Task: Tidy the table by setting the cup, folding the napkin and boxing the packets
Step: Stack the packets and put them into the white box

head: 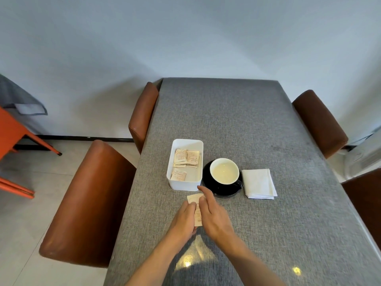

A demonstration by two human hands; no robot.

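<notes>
A white box on the grey table holds several beige packets. To its right a cup of pale liquid stands upright on a black saucer. A folded white napkin lies right of the saucer. In front of the box, both hands meet over loose packets. My left hand grips those packets from the left. My right hand lies over them with fingers stretched toward the box; its hold on them is hidden.
Brown padded chairs stand at the table's left, far left and right. An orange chair stands further left on the tiled floor. A white wall runs behind the table.
</notes>
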